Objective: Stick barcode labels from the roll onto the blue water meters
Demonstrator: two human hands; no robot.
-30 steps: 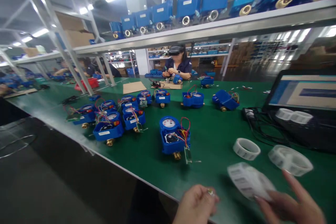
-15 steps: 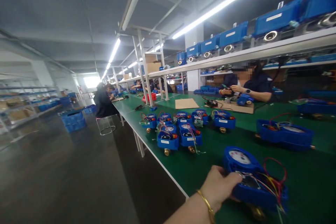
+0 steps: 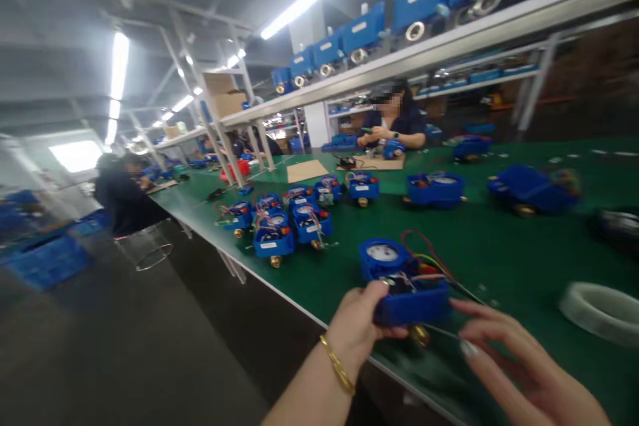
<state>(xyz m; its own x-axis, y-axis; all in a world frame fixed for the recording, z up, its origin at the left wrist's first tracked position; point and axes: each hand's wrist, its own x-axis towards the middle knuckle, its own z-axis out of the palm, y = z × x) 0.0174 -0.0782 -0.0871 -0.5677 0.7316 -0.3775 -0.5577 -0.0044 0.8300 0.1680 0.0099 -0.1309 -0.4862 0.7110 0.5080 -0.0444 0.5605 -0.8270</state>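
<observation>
My left hand (image 3: 357, 319) grips a blue water meter (image 3: 412, 303) at its near left side, thumb over the housing edge and fingers underneath. The meter has a round white dial, an open compartment with red, yellow and white wires, and a brass fitting below. Close by its right end is my right hand (image 3: 519, 359), slightly blurred, with fingers stretched out and apart. A thin strand runs between the meter and these fingertips; whether they touch it I cannot tell.
Several similar blue meters (image 3: 272, 236) stand grouped on the green table (image 3: 349, 266). A tape roll (image 3: 604, 313) lies at right. Another blue meter (image 3: 532, 190) sits farther back. Overhead, a shelf (image 3: 319, 86) holds boxed blue units. A co-worker (image 3: 394, 123) sits across the table.
My view has swung right. The meter in my left hand now sits nearer the table's front edge. My right hand has come into view beside its right end.
</observation>
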